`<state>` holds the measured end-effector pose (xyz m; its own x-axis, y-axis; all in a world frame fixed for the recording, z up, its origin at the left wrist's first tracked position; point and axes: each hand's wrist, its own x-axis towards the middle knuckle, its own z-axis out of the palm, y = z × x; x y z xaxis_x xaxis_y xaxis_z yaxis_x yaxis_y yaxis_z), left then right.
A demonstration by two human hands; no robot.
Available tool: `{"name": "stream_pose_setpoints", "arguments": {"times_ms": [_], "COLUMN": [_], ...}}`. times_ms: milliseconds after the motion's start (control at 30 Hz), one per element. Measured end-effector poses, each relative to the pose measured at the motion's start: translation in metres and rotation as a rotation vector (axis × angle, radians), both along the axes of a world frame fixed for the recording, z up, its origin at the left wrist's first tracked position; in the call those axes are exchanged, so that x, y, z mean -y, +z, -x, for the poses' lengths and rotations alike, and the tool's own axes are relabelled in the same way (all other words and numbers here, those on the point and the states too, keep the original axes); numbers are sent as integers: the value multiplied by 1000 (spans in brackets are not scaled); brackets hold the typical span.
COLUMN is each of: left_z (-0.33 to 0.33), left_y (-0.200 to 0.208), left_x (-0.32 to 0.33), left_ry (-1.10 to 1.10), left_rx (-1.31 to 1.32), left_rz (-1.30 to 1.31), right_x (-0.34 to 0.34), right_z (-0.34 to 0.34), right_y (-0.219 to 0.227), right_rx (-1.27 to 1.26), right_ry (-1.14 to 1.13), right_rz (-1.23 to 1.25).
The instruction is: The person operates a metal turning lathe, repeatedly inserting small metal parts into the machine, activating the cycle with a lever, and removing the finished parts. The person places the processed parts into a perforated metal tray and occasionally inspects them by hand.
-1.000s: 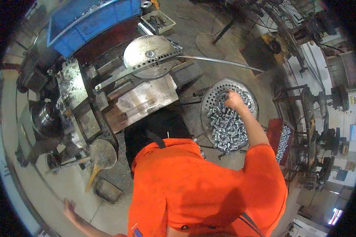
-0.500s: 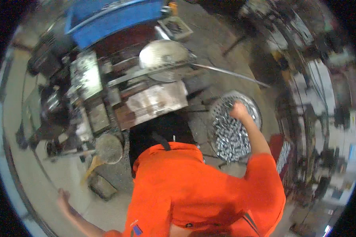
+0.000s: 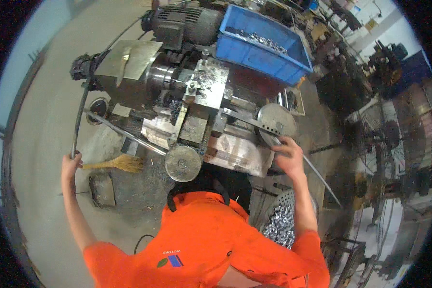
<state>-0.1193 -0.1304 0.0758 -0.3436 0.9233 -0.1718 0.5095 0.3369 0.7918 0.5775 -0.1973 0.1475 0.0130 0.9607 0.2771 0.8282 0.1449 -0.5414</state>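
Note:
My left hand (image 3: 71,166) is wrapped round the lower end of a long metal lever (image 3: 80,120), which runs up beside the lathe headstock (image 3: 127,89). Near the machine's right end is my right hand (image 3: 289,156), its fingers partly bent and apart. They are close to the rim of a round metal disc (image 3: 277,119) and a flat bar with holes (image 3: 252,121); I cannot tell whether they touch. Nothing shows between these fingers. In the middle are the chuck (image 3: 161,77), the tool slide (image 3: 209,84) and a round handwheel (image 3: 183,163).
A blue crate (image 3: 264,55) with small metal parts stands behind the machine. Below my right forearm, a perforated basin (image 3: 287,198) holds several shiny metal pieces. A straw broom (image 3: 125,163) lies by my left hand. A brush (image 3: 122,69) rests on the headstock. A rod (image 3: 324,180) sticks out rightward.
My right hand has left the basin of metal pieces and moved to the disc. My left hand has risen from the lower left onto the lever. The view has swung left.

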Motion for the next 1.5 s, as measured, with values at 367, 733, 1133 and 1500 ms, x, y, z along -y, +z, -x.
{"name": "stream_pose_setpoints", "arguments": {"times_ms": [367,733,1133,1500], "left_z": [-24,1,193,84], "left_y": [27,0,7,1], "left_x": [60,51,-24,7], "left_ry": [18,63,65,542], "left_rx": [-569,-734,-1298,-1119], "left_rz": [232,107,100,95], "right_x": [-229,-266,-257,-251], "right_z": [234,250,252,254], "right_y": [29,14,10,16], "right_rx": [515,208,213,125], "right_ry": [466,422,303,285], "right_rz": [-20,244,37,116]}}
